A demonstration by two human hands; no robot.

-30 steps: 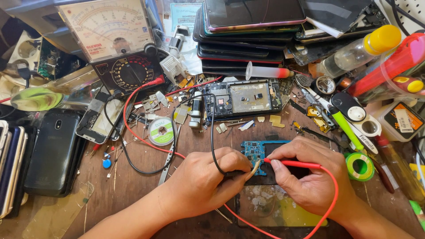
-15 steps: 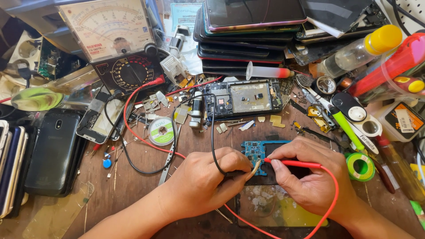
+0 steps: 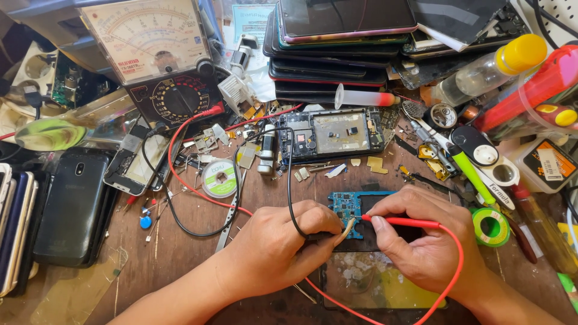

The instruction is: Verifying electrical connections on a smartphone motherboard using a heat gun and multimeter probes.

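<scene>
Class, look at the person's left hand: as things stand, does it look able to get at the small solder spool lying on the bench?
Probably yes. The solder spool lies in the open just beyond the left hand, with only loose red and black leads beside it. But the hand holds the black probe against the blue board, so it isn't free.

I see brown wooden bench (image 3: 180, 253): black phone (image 3: 72, 204) at 9, solder reel (image 3: 220, 179) centre-left, green tape roll (image 3: 490, 226) at 3.

Worn wood, glossy glass

Scuffed matt wooden worktop (image 3: 180, 253); glossy phone stack (image 3: 337, 36) upper centre; blue circuit board (image 3: 346, 207), red rubbery lead (image 3: 415, 222).
</scene>
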